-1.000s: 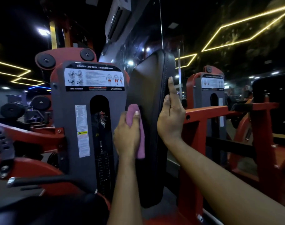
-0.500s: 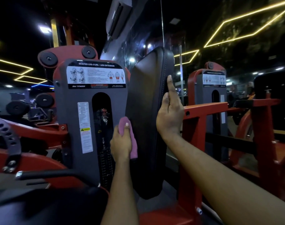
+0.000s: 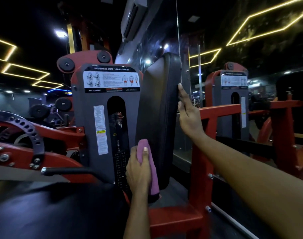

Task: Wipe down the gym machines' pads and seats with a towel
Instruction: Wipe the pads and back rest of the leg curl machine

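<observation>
**Supervisor:** Status of the wipe-down?

**Inspector:** In progress, by my assessment. The seat [image 3: 61, 213], the broad black cushion at seven o'clock in view, has no cloth on it, and I cannot tell whether it has been wiped. The upright back pad [image 3: 157, 118] at centre is the item in hand, being worked low on its face.

**Supervisor:** Hands?

**Inspector:** The right hand [image 3: 187, 114] is unclenched, its straight fingers resting against the pad's three o'clock edge, apparently steadying it. The left hand [image 3: 138, 171] grasps the towel [image 3: 152, 173] and presses it to the pad at about seven o'clock.

**Supervisor:** Materials?

**Inspector:** The seat and pad are smooth, dark, vinyl-like upholstery. The pad is a tall slab with rounded corners and a seam along its side. The towel is soft pink cloth folded into a narrow strip.
</observation>
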